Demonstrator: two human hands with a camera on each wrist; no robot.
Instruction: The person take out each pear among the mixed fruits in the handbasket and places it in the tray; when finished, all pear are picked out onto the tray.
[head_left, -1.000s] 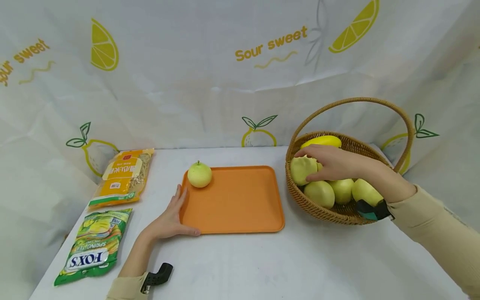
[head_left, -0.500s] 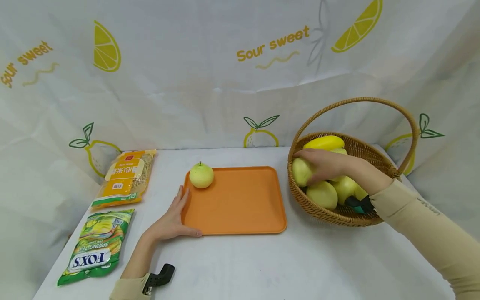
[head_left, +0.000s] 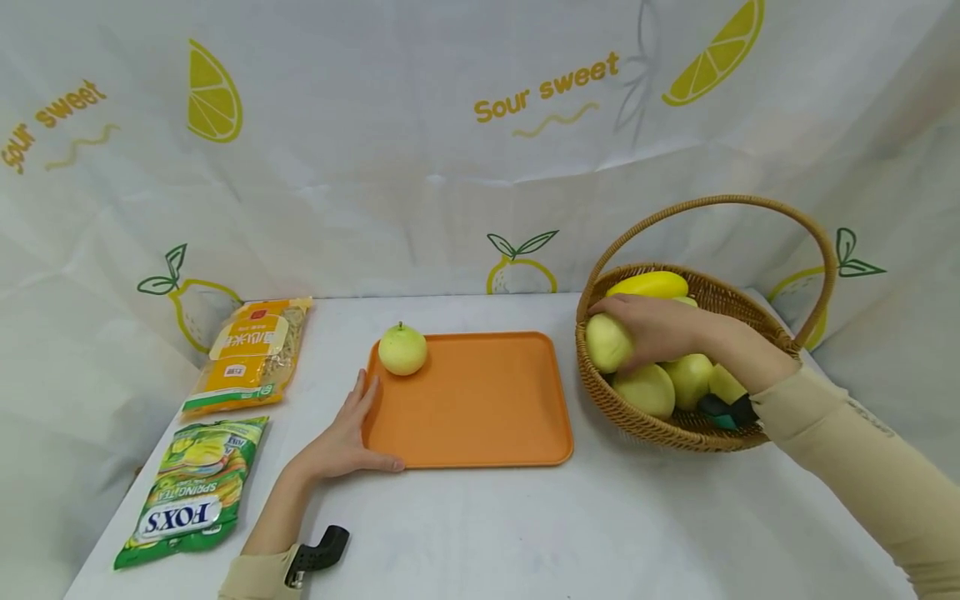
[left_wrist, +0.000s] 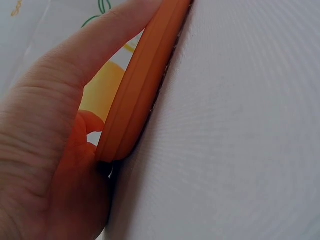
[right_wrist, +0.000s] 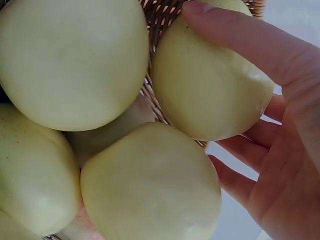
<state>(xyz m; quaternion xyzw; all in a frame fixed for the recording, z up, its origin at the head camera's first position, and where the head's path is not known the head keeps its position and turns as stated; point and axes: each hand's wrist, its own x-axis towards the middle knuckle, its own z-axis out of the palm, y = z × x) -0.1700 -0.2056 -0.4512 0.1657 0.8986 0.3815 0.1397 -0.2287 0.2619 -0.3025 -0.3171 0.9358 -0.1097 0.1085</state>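
In the head view, my right hand (head_left: 663,329) is inside the wicker basket (head_left: 626,421), gripping a round yellow-green pear (head_left: 608,343) at its left side. The right wrist view has the thumb over that pear (right_wrist: 210,87) and fingers behind it. Several similar pears lie below and beside it, partly hidden by the hand. My left hand (head_left: 345,437) touches the near left corner of the orange tray (head_left: 472,400), fingers spread along its left side and thumb at the front edge. A single pear (head_left: 402,350) sits in the tray's far left corner.
A yellow banana-like fruit (head_left: 648,285) lies at the back of the basket, under its tall arched handle (head_left: 712,199). At the left are an orange food packet (head_left: 251,354) and a green FOX'S bag (head_left: 195,492). A printed white cloth (head_left: 420,208) hangs behind the table.
My right hand has come down onto the pear at the basket's left side and curled its fingers round it; that pear now sits slightly tilted. The left hand stays at the tray.
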